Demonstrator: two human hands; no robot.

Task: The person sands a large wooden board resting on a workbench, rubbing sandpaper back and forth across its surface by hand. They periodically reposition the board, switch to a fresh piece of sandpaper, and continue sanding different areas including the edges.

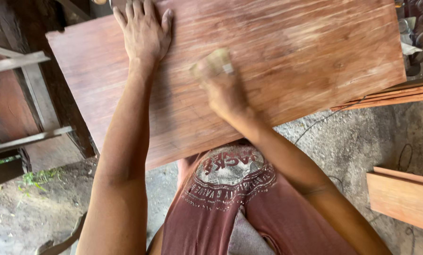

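A person leans over a broad reddish-brown wooden board [277, 61], the left hand [143, 30] laid flat near its far edge, fingers spread and pressing down to steady it. The right hand [223, 87], blurred in motion, has its grip pressed together around a small folded tan pad of sandpaper [214, 61], held against the board's face just right of the steadying hand. Around the pad and out towards the far right corner the wood looks pale and dusty, apparently already rubbed; the strip nearer the person and the part under the left hand remain darker, so the sanding seems partly done. Beyond the right hand, thin wooden slats [391, 97] jut from under the board; another light plank [405, 198] lies on the gritty concrete floor [353, 141].
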